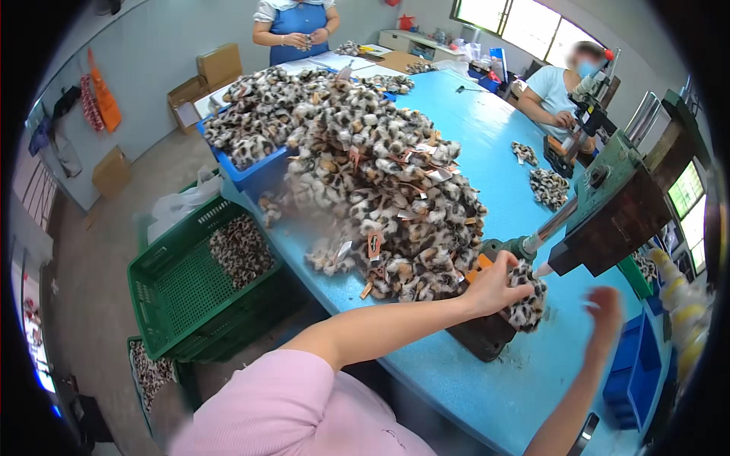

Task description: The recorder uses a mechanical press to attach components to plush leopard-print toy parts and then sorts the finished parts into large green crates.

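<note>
At the green metal press [604, 176], the left hand [494, 292] grips spotted plush [528, 308], the right hand [605, 308] too blurred to tell.

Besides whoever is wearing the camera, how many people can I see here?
2: a person in blue beyond the furry pile, and a person in a pale top at upper right. Others may be hidden.

Bright room; daylight through wide rectangular glass windows [525, 26] blows out white. Pale sheen on smooth light-blue tabletop [456, 99], dark shadow beneath. Person's bare right hand [606, 308] motion-blurred. Hazy smear over left part of brown-black-white fluffy pile [372, 167]. Straight edges bend toward black rim.
</note>
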Demonstrator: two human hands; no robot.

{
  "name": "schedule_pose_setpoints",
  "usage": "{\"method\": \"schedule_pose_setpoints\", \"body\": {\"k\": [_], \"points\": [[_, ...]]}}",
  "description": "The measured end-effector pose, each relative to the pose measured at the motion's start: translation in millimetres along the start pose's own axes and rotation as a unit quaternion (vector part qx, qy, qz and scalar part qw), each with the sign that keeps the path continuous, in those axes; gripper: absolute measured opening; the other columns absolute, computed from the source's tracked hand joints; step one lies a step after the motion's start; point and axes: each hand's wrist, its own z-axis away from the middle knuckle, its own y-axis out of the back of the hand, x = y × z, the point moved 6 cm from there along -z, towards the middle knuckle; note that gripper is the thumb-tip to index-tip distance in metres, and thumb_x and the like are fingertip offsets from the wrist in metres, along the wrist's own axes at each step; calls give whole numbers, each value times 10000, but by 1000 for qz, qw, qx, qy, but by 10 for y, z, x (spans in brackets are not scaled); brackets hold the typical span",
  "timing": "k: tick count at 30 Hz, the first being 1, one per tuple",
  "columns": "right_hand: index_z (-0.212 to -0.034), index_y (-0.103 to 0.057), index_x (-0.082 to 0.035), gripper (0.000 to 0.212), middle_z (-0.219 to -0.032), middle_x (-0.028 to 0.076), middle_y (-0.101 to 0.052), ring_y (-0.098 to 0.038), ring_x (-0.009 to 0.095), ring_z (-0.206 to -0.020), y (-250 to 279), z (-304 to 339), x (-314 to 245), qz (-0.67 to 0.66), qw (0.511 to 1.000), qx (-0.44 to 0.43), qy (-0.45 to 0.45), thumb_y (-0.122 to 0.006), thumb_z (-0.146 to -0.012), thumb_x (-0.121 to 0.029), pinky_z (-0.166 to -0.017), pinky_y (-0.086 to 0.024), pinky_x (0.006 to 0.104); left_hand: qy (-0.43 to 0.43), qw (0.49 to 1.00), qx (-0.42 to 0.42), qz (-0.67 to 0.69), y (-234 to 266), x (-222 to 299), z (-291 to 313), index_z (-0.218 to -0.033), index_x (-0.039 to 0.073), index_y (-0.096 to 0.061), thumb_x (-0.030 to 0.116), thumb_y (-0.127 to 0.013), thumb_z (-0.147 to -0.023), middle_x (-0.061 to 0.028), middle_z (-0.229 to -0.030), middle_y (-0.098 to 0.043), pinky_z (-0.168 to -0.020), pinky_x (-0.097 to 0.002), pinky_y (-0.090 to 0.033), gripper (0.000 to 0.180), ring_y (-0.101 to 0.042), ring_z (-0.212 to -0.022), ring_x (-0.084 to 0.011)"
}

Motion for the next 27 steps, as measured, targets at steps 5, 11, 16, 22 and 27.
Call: {"method": "schedule_pose_setpoints", "body": {"k": [5, 11, 16, 22, 27], "points": [[-1036, -466, -74, 253, -849, 7, -527, -521, 89, -786, -902, 249, 782, 53, 992, -107, -44, -502, -881, -270, -646, -426, 216, -28, 948, -107, 299, -214, 188, 43, -817, 58, -428, -3, -545, -757, 26, -614, -440, -486, -212, -345, 145, -419, -557, -26], [-1132, -415, -43, 388, -1063, 87, -499, -506, 164, -965, -944, 776, 612, -270, 942, -136, -142, -427, -879, -337, -817, -419, 297, -305, 903, -195, 231, 228, 1377, 596, -780, 60, -484, 30, -574, -750, -35, -644, -505, -506, -265, -384, 100, -499, -551, -191], [-1319, -258, -21, 575, -1173, 123, -495, -504, 225, -1057, -1333, 744, 48, -350, 925, -105, -99, -472, -860, -294, -923, -385, 346, -271, 935, -201, 112, 897, 977, 429, -819, 57, -494, 43, -565, -784, -52, -645, -540, -474, -334, -397, 80, -534, -537, -254], [-1192, -414, 33, 508, -1098, 141, -537, -545, 185, -954, -1851, 557, -83, -70, 988, -91, -102, -600, -821, -260, -821, -429, 294, -275, 923, -190, 191, 1479, 866, 0, -826, 49, -505, 6, -549, -733, -85, -753, -587, -556, -365, -442, 112, -584, -684, -290], [-1196, -394, 22, 546, -1025, 118, -542, -544, 191, -904, -2674, -136, -621, -166, 975, -22, -146, -648, -743, -143, -807, -440, 289, -245, 952, -168, 71, 2137, 853, -361, -922, 57, -510, 17, -561, -731, -80, -747, -502, -503, -347, -417, 202, -542, -622, -276]]}}
